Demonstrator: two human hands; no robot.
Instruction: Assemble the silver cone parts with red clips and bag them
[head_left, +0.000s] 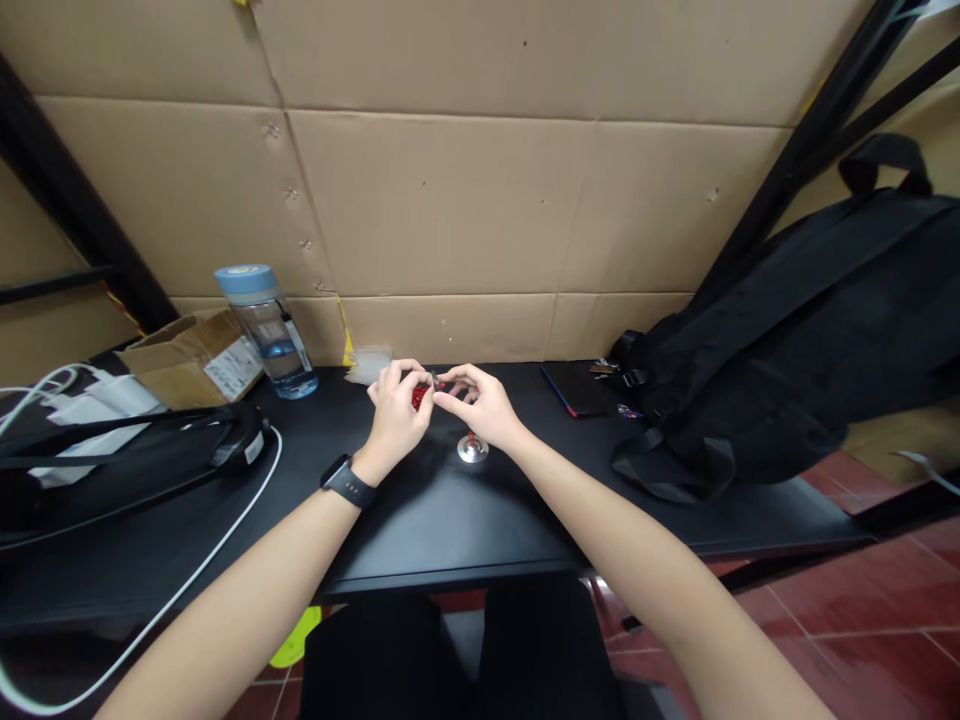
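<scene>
My left hand [401,408], with a dark watch on its wrist, is closed round a small bundle of red cord [419,397]. Facing it, my right hand [480,405] is closed in a pinch, its thumb and fingertips meeting the left fingers at the cord. A small greyish piece shows between the fingertips, too small to name. Below my right hand is a shiny, round silver disc [472,449], much like a small cymbal, with a bit of red cord at its middle. Whether the disc rests on the table or hangs just over it, I cannot tell.
Behind my left hand lies a clear plastic bag [369,364]. A water bottle [281,345] and a cardboard box [199,355] stand left on the black table [450,540], near a white cable [225,540]. A phone [574,390] and a black backpack [810,330] are right.
</scene>
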